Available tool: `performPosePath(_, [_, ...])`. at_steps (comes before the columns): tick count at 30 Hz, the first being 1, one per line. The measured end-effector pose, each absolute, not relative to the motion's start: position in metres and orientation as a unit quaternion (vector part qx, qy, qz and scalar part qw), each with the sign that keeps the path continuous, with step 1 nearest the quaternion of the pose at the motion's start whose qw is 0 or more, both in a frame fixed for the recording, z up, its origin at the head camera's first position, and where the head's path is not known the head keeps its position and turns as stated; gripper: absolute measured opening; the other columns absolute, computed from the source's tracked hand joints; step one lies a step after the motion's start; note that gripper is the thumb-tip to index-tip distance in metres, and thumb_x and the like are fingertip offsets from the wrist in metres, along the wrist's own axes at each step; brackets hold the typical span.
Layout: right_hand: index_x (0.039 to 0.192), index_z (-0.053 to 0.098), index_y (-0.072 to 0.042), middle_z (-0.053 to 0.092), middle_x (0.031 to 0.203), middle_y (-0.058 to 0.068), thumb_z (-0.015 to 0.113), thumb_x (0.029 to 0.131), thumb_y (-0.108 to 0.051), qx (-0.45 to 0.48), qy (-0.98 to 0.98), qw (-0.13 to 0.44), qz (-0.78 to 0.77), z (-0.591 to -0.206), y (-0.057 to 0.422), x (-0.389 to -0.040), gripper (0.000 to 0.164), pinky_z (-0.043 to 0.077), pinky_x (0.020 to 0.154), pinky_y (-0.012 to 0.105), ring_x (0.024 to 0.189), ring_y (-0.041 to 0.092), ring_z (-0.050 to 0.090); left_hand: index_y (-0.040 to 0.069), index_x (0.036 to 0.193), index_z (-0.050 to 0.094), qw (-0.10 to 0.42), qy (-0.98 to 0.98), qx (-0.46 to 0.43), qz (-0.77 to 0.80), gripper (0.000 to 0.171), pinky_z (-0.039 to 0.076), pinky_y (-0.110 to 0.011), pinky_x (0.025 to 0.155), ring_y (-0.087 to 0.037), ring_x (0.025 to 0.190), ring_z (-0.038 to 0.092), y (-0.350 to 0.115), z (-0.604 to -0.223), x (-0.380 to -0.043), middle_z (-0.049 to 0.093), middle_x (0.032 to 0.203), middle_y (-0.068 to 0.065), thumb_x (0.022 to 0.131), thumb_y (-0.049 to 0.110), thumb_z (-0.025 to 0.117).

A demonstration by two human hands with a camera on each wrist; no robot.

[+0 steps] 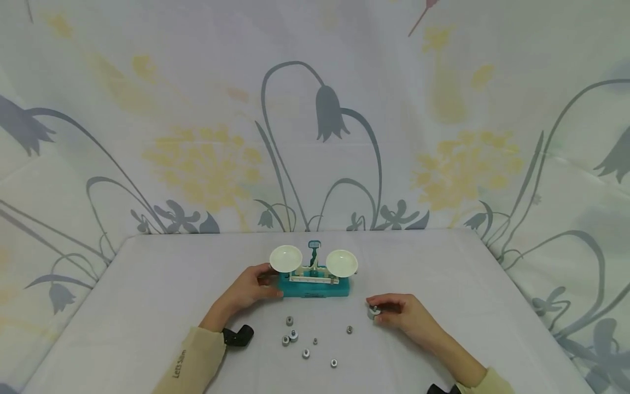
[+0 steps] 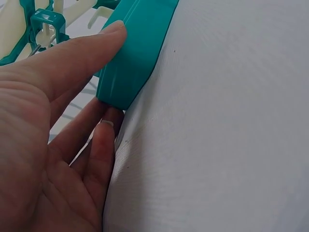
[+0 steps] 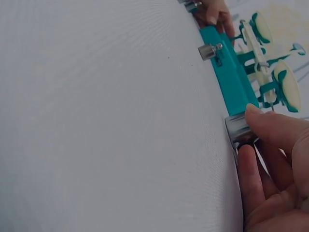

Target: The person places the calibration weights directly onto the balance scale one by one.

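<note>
A teal balance scale [image 1: 315,290] with two cream pans, a left pan [image 1: 286,259] and a right pan [image 1: 342,264], stands on the white-covered table. My left hand [image 1: 251,287] grips the left end of its base; the left wrist view has the thumb on top of the teal base [image 2: 140,48] and fingers beyond its end. To the right of the scale, my right hand [image 1: 403,314] pinches a large metal weight [image 1: 372,312] between thumb and fingers. In the right wrist view this shiny cylindrical weight [image 3: 238,128] is at the table surface.
Several smaller metal weights lie in front of the scale, among them a weight [image 1: 290,320] near its left part, a weight [image 1: 349,329] near the right hand and a weight [image 1: 334,363] closest to me. A floral cloth [image 1: 315,164] hangs behind the table.
</note>
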State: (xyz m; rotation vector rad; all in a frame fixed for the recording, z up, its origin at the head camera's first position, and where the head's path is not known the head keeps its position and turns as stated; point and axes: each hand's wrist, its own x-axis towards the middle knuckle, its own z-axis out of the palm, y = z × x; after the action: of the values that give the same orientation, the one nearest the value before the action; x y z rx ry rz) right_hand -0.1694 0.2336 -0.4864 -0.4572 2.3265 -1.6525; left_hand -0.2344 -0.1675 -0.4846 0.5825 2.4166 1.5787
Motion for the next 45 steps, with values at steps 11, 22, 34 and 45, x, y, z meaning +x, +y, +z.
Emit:
performPosePath(11, [0.113, 0.073, -0.006, 0.070, 0.117, 0.009, 0.082, 0.082, -0.013, -0.142, 0.813, 0.114, -0.553, -0.4826, 0.2308, -0.1695, 0.033, 0.050, 0.088, 0.020, 0.107, 0.013, 0.065, -0.002, 0.131, 0.060, 0.090, 0.822, 0.188, 0.529, 0.059, 0.045, -0.044, 0.098, -0.031, 0.117, 0.055, -0.1677, -0.4886, -0.2369, 0.063, 0.128, -0.016, 0.078, 0.009, 0.084])
performPosePath(22, [0.110, 0.075, -0.008, 0.072, 0.113, 0.007, 0.082, 0.081, -0.013, -0.136, 0.827, 0.099, -0.537, -0.4827, 0.2284, -0.1710, 0.030, 0.052, 0.085, 0.022, 0.103, 0.014, 0.066, -0.008, 0.129, 0.059, 0.085, 0.832, 0.182, 0.518, 0.055, 0.043, -0.053, 0.100, -0.037, 0.118, 0.054, -0.1660, -0.4823, -0.2332, 0.062, 0.127, -0.022, 0.079, 0.002, 0.081])
performPosePath(34, [0.108, 0.074, -0.007, 0.072, 0.110, 0.007, 0.081, 0.081, -0.011, -0.124, 0.834, 0.100, -0.528, -0.4798, 0.2287, -0.1692, 0.028, 0.052, 0.084, 0.022, 0.103, 0.020, 0.067, 0.000, 0.130, 0.061, 0.088, 0.830, 0.185, 0.519, 0.057, 0.045, -0.045, 0.099, -0.029, 0.117, 0.056, -0.1682, -0.4868, -0.2359, 0.063, 0.128, -0.013, 0.079, 0.013, 0.084])
performPosePath(45, [0.110, 0.073, -0.005, 0.071, 0.111, 0.008, 0.079, 0.084, -0.010, -0.128, 0.837, 0.080, -0.526, -0.4764, 0.2275, -0.1671, 0.027, 0.053, 0.086, 0.025, 0.105, 0.021, 0.066, 0.002, 0.131, 0.061, 0.092, 0.831, 0.186, 0.516, 0.058, 0.044, -0.046, 0.100, -0.028, 0.118, 0.056, -0.1655, -0.4853, -0.2333, 0.064, 0.128, -0.012, 0.079, 0.014, 0.083])
